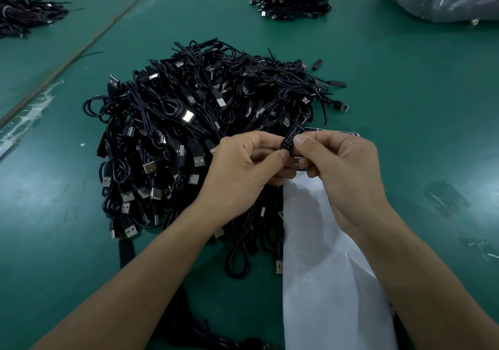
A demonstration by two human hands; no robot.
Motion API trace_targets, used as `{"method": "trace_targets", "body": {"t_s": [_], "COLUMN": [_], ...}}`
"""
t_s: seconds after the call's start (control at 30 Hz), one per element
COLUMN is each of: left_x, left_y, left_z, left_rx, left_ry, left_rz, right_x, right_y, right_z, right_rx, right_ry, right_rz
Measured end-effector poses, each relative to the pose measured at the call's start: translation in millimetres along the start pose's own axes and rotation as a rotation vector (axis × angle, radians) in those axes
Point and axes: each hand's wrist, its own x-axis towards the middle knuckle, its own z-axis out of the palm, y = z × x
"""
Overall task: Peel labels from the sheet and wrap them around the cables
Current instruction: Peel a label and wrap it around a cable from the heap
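I am pinching a small black label [291, 137], a glossy rectangle with white printed lettering, between the thumbs and fingers of both hands. My left hand [243, 166] is gripping its lower end and my right hand [341, 166] is nipping its upper edge, so both hands are closed on it. I am holding it tilted and lifted clear of the table, I judge to keep the sticky face off everything until it is lined up. I cannot tell whether a cable is already lying inside the label, because my fingers are hiding that.

Directly beneath my hands the long white paper label sheet [324, 268] is lying flat and running toward me, with a few dark labels showing at its far end. It is probably placed there so each peel is a short reach. Its left edge is lying against the big heap of black USB cables [189, 123], which is sitting on the green table mat [405, 93] close enough for drawing one out. A smaller heap of black cables [294, 1] is lying well apart at the far edge.
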Motion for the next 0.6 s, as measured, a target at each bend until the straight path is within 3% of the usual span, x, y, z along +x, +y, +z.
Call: {"method": "trace_targets", "body": {"t_s": [0.6], "left_x": [0.4], "left_y": [-0.3], "left_z": [1.1], "left_rx": [-0.010], "left_ry": [-0.009], "left_rz": [-0.019], "right_x": [-2.4], "right_y": [-4.2], "right_z": [2.4], "right_rx": [-0.049], "right_ry": [0.018], "right_rz": [-0.047]}}
